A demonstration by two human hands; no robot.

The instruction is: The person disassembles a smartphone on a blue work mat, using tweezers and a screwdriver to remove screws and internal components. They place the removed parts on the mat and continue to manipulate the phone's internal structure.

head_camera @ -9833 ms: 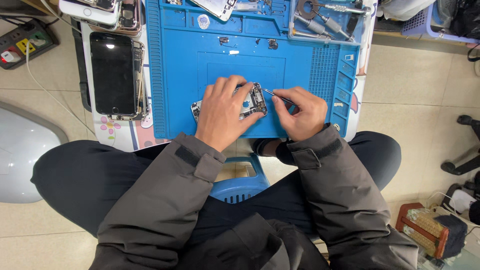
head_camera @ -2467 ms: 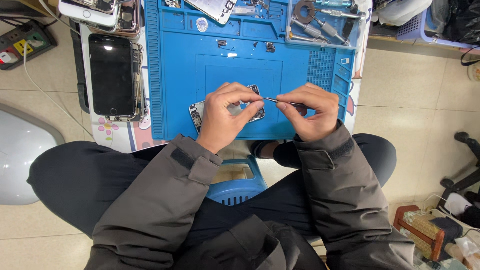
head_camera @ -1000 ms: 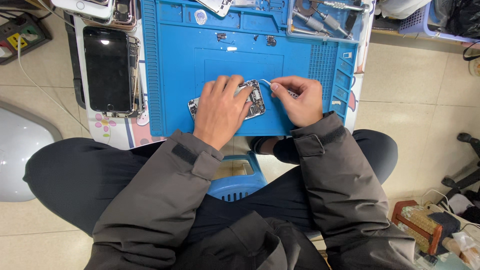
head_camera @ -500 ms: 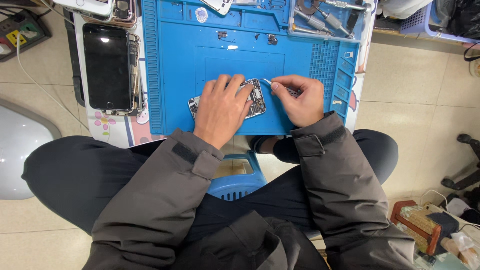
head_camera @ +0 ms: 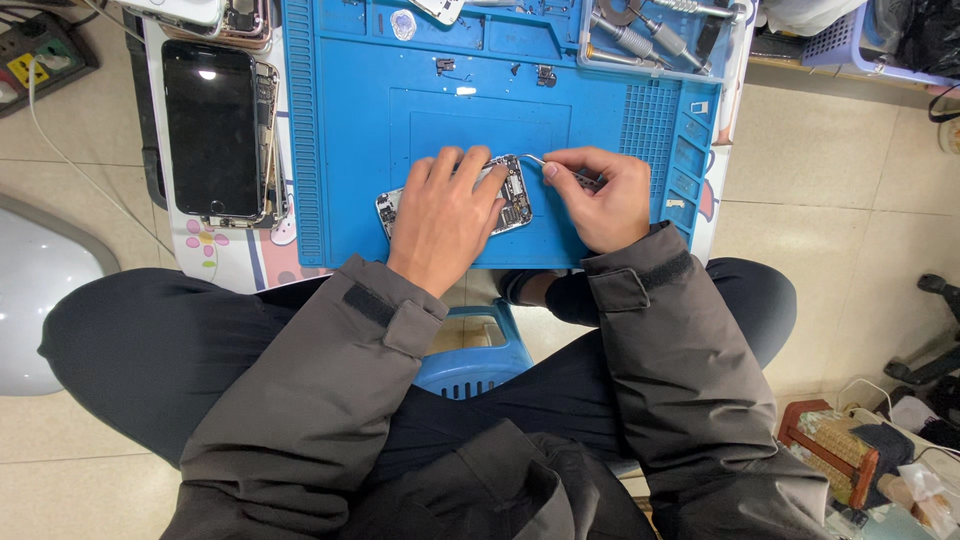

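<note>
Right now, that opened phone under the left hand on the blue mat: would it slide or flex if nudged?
Probably little sliding: the left hand lies flat over the opened phone, pinning it to the blue mat, which looks grippy. It likely stays stiff, being a flat slab. The exposed insides look fragile where the tweezers in the right hand point.

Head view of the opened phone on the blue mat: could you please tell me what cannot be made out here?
- Opened phone: middle hidden under the left hand.
- Thin metal tool: handle buried in the right hand; tip too small to identify.
- Loose parts on the blue mat: too small to identify.
- Tools in the tray: cut off by the top edge.
</note>
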